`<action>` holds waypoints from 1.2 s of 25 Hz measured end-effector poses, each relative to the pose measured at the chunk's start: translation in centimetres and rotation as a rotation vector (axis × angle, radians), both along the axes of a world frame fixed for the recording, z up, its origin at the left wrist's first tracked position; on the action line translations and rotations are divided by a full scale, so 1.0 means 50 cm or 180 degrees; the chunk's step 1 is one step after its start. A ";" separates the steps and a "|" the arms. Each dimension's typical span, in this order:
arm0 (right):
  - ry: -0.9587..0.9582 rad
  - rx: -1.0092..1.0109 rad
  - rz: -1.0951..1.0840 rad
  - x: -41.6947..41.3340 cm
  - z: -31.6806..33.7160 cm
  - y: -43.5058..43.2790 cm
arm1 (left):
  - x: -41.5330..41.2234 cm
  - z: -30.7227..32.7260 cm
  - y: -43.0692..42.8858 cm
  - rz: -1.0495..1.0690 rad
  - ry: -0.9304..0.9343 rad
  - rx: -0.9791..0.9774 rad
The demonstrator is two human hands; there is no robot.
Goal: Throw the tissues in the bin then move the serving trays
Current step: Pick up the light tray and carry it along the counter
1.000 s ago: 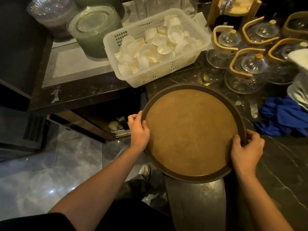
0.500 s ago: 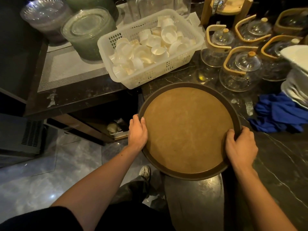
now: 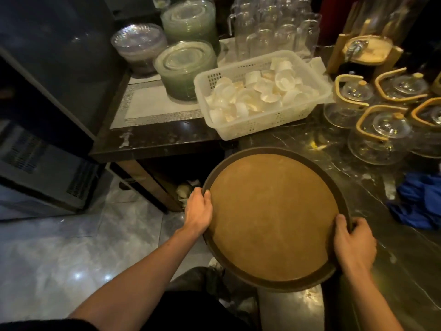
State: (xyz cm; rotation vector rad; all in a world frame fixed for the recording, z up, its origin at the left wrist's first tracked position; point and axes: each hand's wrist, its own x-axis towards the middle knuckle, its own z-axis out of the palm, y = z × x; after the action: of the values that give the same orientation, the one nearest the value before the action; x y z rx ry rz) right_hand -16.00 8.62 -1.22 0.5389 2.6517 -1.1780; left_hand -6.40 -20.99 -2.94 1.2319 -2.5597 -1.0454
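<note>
A round serving tray (image 3: 274,218) with a brown non-slip face and a dark rim hangs partly over the near edge of the dark marble counter (image 3: 298,139). My left hand (image 3: 199,211) grips its left rim, thumb on top. My right hand (image 3: 353,242) grips the right rim near the front. The tray's face is bare. Crumpled white tissues (image 3: 185,189) lie in a dim recess under the lower side table, just left of the tray. No bin is clearly visible.
A white plastic basket (image 3: 260,125) of small white cups sits behind the tray. Stacks of glass plates (image 3: 186,70) and glass pitchers (image 3: 274,32) stand further back. Glass teapots with wooden handles (image 3: 379,137) crowd the right. A blue cloth (image 3: 420,201) lies at right.
The tray has slid toward me and slightly right, further off the counter edge. Both hands keep their grip on the rim. The camera view has tilted up, showing more of the back shelf.
</note>
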 end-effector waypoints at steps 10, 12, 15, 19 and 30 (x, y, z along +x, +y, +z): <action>0.0093 -0.0836 0.0725 0.138 0.126 -0.274 | 0.306 0.176 -0.178 0.1167 0.0614 0.0049; 0.0116 -0.0863 0.0875 0.167 0.147 -0.330 | 0.363 0.202 -0.211 0.1419 0.0899 0.0163; 0.0221 -0.0891 0.1007 0.221 0.165 -0.409 | 0.437 0.236 -0.256 0.1702 0.1251 0.0372; 0.0214 -0.0958 0.1095 0.304 0.182 -0.503 | 0.542 0.260 -0.316 0.2017 0.1563 0.0551; -0.0209 -0.1580 0.0797 0.457 0.234 -0.626 | 0.750 0.272 -0.448 0.2124 0.2677 0.2532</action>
State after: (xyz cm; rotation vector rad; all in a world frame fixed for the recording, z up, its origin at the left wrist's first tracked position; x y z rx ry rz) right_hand 6.85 -22.68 10.49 0.1493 2.1688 -1.6188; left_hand 31.07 -43.39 10.67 1.2205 -1.0133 -1.8893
